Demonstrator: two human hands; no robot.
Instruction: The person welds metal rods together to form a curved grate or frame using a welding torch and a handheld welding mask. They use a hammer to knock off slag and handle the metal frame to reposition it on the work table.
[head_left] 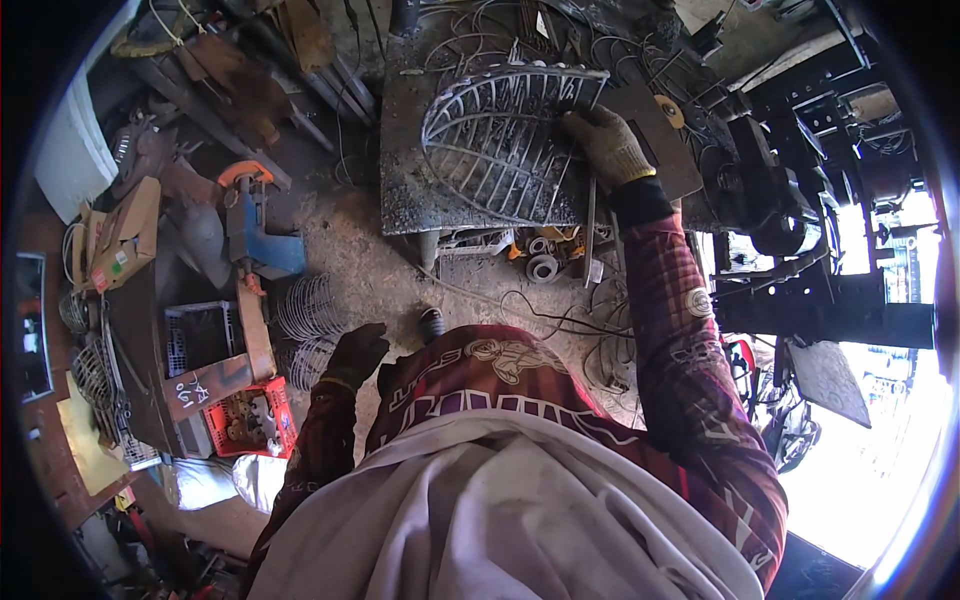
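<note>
A pointed-oval frame of welded metal wire [490, 150], with a rim and several cross bars, lies on the dark, worn worktable [405, 200]. My right hand [610, 148], in a light knit glove with a dark cuff, is closed at the frame's right edge; its fingertips are partly hidden against the wires. Low beside my body, away from the table, my left hand [358, 355] in a dark glove hangs with its fingers loosely extended and nothing visible in it. Rings of bent wire [308, 308] stand on the floor near that hand.
A blue and orange clamp-like tool [265, 230] stands left of the table. Further left are a red plastic basket [252, 420] and a cardboard box [125, 235]. Under the table lie rolls of tape [542, 267]. Loose wires [570, 320] trail across the floor; dark machinery [790, 200] stands right.
</note>
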